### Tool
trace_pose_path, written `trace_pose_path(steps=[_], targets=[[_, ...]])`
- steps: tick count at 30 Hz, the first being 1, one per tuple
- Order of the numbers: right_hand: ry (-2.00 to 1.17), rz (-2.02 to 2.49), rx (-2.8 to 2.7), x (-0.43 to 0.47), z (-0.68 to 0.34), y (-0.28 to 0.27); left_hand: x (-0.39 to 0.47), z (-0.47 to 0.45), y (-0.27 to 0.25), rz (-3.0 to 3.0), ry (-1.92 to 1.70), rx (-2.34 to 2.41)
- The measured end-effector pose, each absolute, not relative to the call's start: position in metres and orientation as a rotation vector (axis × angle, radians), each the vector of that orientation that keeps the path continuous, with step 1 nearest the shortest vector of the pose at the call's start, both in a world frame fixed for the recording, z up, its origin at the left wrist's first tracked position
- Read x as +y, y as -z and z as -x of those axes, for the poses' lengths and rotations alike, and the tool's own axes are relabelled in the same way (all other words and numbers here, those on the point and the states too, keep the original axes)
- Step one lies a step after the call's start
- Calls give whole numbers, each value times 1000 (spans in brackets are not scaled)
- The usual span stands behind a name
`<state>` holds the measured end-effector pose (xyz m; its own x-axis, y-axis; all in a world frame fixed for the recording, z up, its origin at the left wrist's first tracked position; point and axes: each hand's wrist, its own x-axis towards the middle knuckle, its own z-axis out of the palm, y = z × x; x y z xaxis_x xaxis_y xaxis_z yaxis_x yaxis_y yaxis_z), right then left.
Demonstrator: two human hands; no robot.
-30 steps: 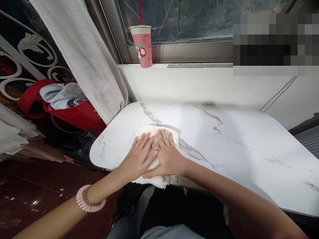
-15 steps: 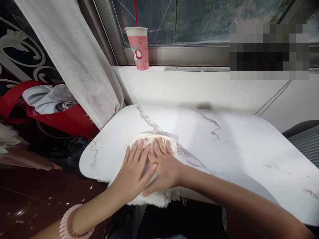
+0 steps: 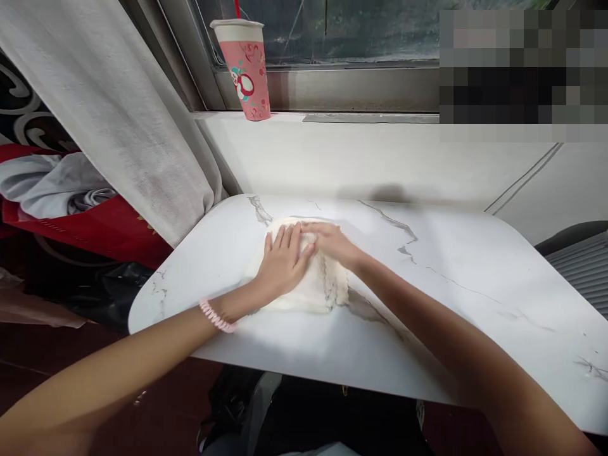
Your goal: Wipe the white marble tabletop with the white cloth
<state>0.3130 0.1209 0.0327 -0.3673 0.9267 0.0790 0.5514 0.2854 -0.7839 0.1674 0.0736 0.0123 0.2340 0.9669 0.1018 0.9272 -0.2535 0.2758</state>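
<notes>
White cloth lies under fingers; pink cup bears red-and-teal print.

Cloth on table, cup on sill behind, curtain left

Shows a white wall beyond the left hand and right hand, with a metal-framed window above. Looks dark and perhaps greenish through the window, too murky to be sure. Has a pale curtain hanging beyond and left of the left hand. Spreads a grey-veined white surface beneath both hands. Drops to dark red floor nearer than the left hand. Carries a soft shadow low on the wall, past the right hand.
</notes>
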Motion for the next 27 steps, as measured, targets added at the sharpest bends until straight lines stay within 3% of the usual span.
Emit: trace_pose_path(steps=[4,10,16,27], targets=[[-1058,1430,-1608,142,-326,-36,105,-193,-12,-2397,-285,1829],[-518,1345,-2035,161,-326,-13,165,-223,-13,-2489,-137,1864],[-347,1426,-1958,212,-348,0,211,-247,-11,-2576,-212,1855],[-272,1445,-2028,178,-366,0,180,-267,-13,-2626,-46,1889]])
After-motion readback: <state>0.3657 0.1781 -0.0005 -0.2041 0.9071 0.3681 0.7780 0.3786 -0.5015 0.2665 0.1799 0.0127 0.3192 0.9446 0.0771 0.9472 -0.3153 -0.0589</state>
